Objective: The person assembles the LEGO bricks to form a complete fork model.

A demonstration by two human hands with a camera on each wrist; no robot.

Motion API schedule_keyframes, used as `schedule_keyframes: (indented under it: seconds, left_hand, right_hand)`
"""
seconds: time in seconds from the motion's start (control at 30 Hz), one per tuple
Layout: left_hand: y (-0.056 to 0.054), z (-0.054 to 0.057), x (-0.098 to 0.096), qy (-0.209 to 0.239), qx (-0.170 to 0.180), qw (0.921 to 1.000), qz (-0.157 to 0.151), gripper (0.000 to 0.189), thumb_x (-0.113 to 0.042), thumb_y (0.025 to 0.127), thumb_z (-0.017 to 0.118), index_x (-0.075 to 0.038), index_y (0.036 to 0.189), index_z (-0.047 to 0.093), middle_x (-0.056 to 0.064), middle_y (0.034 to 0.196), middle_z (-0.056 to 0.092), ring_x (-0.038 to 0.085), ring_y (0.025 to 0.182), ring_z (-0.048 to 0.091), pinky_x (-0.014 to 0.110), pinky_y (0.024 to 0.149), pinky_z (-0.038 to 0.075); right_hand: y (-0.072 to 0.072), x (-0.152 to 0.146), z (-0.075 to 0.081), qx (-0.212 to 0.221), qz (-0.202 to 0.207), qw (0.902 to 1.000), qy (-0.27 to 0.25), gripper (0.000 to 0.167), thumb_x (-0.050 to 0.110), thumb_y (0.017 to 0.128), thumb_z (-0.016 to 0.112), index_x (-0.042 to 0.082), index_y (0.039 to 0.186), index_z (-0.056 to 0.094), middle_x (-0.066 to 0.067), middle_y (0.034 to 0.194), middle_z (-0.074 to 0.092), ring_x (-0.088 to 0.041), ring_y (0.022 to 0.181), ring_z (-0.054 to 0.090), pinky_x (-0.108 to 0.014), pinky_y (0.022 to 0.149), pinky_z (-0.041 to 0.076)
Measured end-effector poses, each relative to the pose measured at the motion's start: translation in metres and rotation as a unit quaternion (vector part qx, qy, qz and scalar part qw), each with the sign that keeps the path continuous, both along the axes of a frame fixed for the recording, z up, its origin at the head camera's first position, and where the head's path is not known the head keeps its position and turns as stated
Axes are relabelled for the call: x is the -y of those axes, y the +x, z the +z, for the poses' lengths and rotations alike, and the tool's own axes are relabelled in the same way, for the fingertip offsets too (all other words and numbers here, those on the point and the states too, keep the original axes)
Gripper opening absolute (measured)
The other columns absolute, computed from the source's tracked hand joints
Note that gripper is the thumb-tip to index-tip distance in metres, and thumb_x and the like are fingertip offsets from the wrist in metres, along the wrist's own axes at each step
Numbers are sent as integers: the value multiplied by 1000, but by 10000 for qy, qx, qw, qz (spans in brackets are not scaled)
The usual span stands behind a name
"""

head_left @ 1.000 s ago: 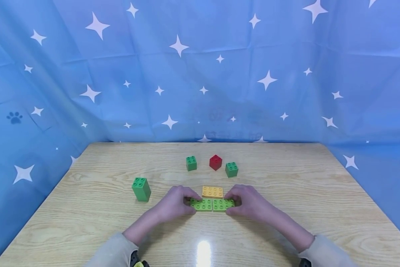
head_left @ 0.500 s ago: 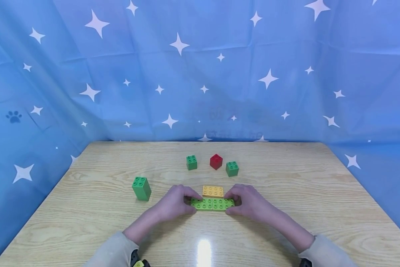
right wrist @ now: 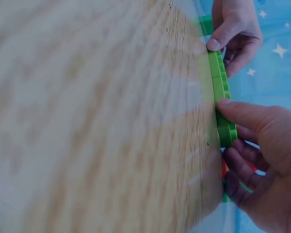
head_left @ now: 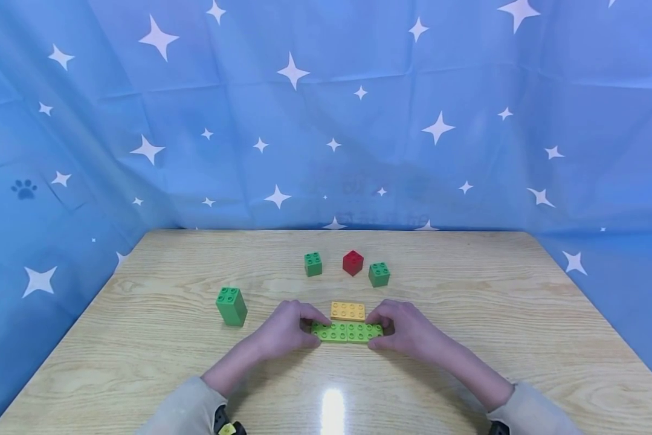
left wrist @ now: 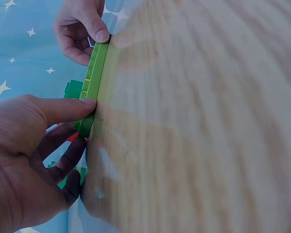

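Two flat lime-green building bricks lie end to end on the table, their short ends meeting. My left hand (head_left: pixel 290 329) pinches the left lime brick (head_left: pixel 331 332) between thumb and fingers at its outer end. At the opposite end, my right hand (head_left: pixel 404 329) grips the right lime brick (head_left: pixel 361 332) the same way. Just behind the pair lies a flat yellow-orange brick (head_left: pixel 348 311), close to their far edge. In the left wrist view, the left thumb (left wrist: pixel 70 110) presses along the near side of the lime row. The right wrist view shows the right thumb (right wrist: pixel 242 112) doing likewise.
Farther back on the wooden table (head_left: pixel 467 266) stand a small green brick (head_left: pixel 313 264), a red brick (head_left: pixel 353 263) and another green brick (head_left: pixel 379 274). A taller green block (head_left: pixel 231 306) stands left of the left hand. A blue starry curtain (head_left: pixel 326 121) hangs behind the table.
The narrow gap between the two lime bricks has closed, so their ends now meet. Both hands keep their hold, almost unmoved.
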State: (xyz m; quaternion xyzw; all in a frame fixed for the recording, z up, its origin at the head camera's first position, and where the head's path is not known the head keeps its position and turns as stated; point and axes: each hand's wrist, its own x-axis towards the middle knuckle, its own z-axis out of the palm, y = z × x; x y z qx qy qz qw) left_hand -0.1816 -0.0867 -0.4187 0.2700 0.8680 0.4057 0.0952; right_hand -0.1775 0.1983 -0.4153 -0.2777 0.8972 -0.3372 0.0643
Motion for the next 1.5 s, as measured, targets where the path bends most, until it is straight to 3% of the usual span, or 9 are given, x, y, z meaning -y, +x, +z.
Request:
schedule_keyframes:
  seconds: [0.27,1.17,1.37,1.5]
  left_hand:
    - [-1,-1,0,27,-32,10000,-4,32,4,80,82,-8,109,80,-3,101,74,9,77,58,25,68,50]
    - [-3,-2,2,167,299,9994,58,31,3,81,81,-8,110,80,0,109,73,12,87,62,28,75,54]
    - [-3,-3,2,191,298,9994,38,31,3,81,82,-9,110,80,-1,108,73,12,85,62,27,74,53]
    - [-3,-4,2,273,266,9993,-17,31,4,81,82,-8,109,80,0,108,73,12,85,62,26,74,53]
  right_hand:
    - [-1,-2,-1,-133,36,9999,6,30,17,79,88,10,105,74,10,88,61,-6,76,53,-24,69,49]
    - [1,0,1,60,-17,10000,-63,31,16,80,88,11,107,73,8,89,60,-9,76,52,-25,69,48]
    - [2,1,8,527,-702,9959,-237,37,23,85,86,7,114,71,1,98,66,-15,82,58,-28,68,52]
    - [-6,-3,17,186,-1463,9881,-429,35,24,90,81,1,114,71,-2,93,69,-16,77,62,-29,63,54]
